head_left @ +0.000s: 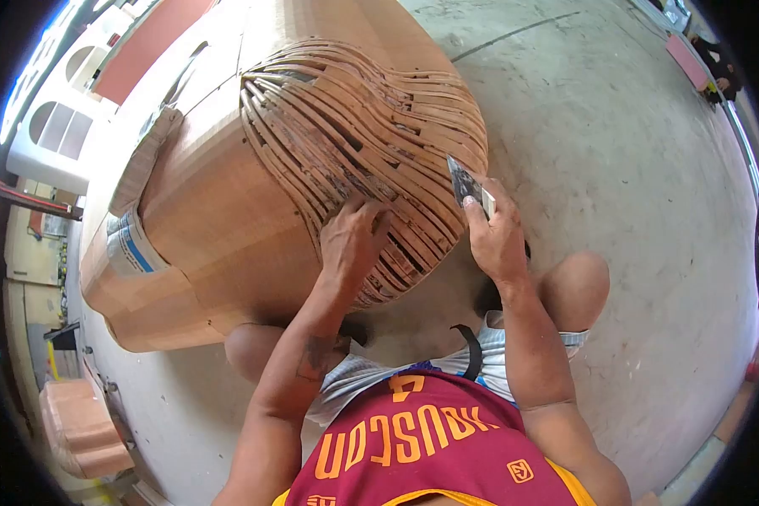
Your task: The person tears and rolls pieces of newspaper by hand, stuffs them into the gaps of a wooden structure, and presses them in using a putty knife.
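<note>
A large curved wooden piece [228, 219] lies in front of me, and long thin strips [346, 110] fan out over its near end with dark gaps between them. My left hand [352, 240] rests on these strips, its fingers curled down against them. Whatever the fingertips hold, if anything, is hidden. On the right, my right hand [499, 240] is closed around a putty knife [465, 180] with a pale handle. Its smeared metal blade points up and away from me, over or just above the strips' right edge.
The concrete floor [632, 194] spreads to the right. A smaller wooden piece [84, 426] stands at lower left. White shapes with arched openings [63, 126] are at upper left. A blue and white label or bag [133, 244] lies against the wood. A person [717, 67] is at far upper right.
</note>
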Motion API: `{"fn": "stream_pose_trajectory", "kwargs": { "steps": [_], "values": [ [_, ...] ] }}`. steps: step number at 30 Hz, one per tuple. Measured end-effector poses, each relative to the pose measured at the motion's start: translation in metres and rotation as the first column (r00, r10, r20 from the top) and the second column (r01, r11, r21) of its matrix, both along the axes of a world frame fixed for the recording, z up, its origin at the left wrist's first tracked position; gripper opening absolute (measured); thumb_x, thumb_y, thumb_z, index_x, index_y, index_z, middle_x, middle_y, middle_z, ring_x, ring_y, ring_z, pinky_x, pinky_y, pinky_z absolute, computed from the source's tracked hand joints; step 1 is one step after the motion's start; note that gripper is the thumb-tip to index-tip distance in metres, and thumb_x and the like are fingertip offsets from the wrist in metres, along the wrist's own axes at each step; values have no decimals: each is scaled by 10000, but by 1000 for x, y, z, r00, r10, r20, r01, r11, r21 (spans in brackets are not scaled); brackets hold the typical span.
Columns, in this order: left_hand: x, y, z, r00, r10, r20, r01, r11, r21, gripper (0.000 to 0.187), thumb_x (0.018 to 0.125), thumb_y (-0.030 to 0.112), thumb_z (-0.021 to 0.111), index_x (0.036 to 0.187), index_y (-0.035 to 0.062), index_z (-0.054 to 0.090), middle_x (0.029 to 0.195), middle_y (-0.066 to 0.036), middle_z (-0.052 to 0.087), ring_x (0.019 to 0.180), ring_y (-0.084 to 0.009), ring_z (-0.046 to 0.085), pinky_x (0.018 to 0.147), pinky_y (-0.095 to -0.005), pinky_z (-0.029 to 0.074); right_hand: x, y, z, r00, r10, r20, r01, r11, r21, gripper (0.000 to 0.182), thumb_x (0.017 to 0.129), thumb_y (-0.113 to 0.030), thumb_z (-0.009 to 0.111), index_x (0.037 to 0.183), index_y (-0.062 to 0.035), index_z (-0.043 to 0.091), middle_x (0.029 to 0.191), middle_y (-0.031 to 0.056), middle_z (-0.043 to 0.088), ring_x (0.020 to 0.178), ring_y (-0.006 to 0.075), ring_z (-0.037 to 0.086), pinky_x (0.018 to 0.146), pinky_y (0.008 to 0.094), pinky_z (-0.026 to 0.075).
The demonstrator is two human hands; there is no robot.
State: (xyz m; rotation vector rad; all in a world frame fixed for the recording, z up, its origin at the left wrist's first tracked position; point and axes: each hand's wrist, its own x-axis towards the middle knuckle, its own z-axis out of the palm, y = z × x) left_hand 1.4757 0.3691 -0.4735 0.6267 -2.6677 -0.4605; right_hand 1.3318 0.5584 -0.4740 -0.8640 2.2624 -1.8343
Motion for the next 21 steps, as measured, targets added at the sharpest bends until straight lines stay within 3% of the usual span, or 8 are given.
{"fn": "stream_pose_trajectory", "kwargs": {
  "steps": [8,11,14,18,20,21],
  "values": [
    [-11,-14,8,976,22,215,-57,986,156,235,986,237,727,1110,44,780,1167,-177,705,1141,-398,672,974,-490,522,-1,12,18,1000,25,-9,-24,999,22,343,998,-26,569,1322,0,677,1180,216,700,1114,399,677,1008,452,520],
    [-17,-26,11,955,-35,295,-13,987,157,308,983,281,744,1131,15,790,1070,-219,763,1020,-374,730,907,-467,551,-1,11,17,999,32,-29,-33,999,-11,337,998,-17,572,1320,-10,675,1165,213,689,1094,406,669,994,456,519],
    [-27,-27,28,906,-77,416,-44,961,274,319,975,286,756,1131,10,785,1033,-204,768,972,-359,742,871,-455,560,2,10,17,999,29,-19,-29,1000,-9,337,999,-11,574,1322,-12,670,1156,206,685,1082,410,666,984,455,519],
    [-26,-34,28,906,-111,408,-32,944,329,318,973,282,744,1153,22,775,1034,-205,771,978,-361,745,871,-462,561,1,6,13,997,54,-49,-55,998,-33,326,1006,-27,581,1320,-21,669,1157,202,684,1076,413,664,964,454,525],
    [-26,-39,22,906,-114,408,-35,940,341,327,967,279,726,1199,51,760,1073,-215,769,1056,-376,739,905,-483,555,7,4,15,996,73,48,-74,997,27,313,1010,-14,592,1312,-1,676,1160,201,707,1084,349,685,988,415,526],
    [-29,-36,30,879,-63,473,-159,896,415,352,964,300,733,1210,48,755,1091,-222,766,1066,-379,736,913,-486,553,5,6,18,996,58,71,-62,996,64,307,1012,-7,597,1307,9,680,1162,201,719,1087,317,696,1000,396,526]
  ]
}}
